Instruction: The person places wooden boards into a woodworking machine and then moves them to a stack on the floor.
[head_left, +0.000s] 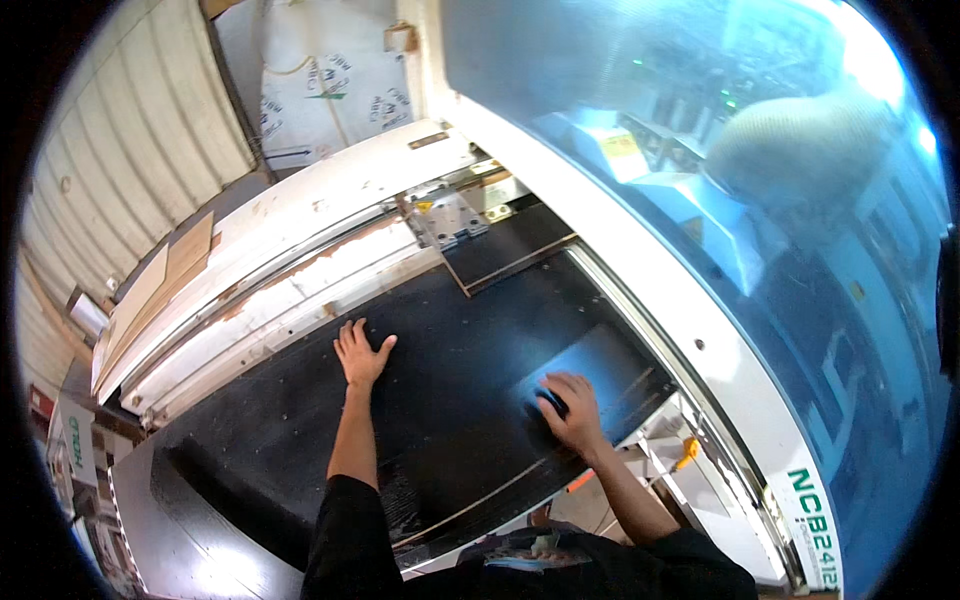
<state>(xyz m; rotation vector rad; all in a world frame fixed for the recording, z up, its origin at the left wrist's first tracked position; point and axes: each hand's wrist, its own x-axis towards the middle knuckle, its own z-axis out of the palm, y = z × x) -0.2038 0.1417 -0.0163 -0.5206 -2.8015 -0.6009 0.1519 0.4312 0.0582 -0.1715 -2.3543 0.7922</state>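
A dark board (455, 470) with a thin pale edge lies on the black machine bed (270, 420). My right hand (574, 415) is over the bed's right part, its fingers curled around a small dark thing (551, 402) whose kind I cannot make out. A bluish glare lies around that hand. Farther left, my left hand (360, 355) rests on the black surface near the white rail. Its fingers are spread and it holds nothing. Beyond both hands, a smaller black board (510, 245) sits against a metal clamp block (448, 215).
A long white machine beam (290, 230) runs along the bed's far left side. To the right rises a white-framed blue see-through cover (640, 130). Below its frame hangs a yellow-handled tool (687, 453). Brown flat sheets (165, 285) lie on the beam's outer side.
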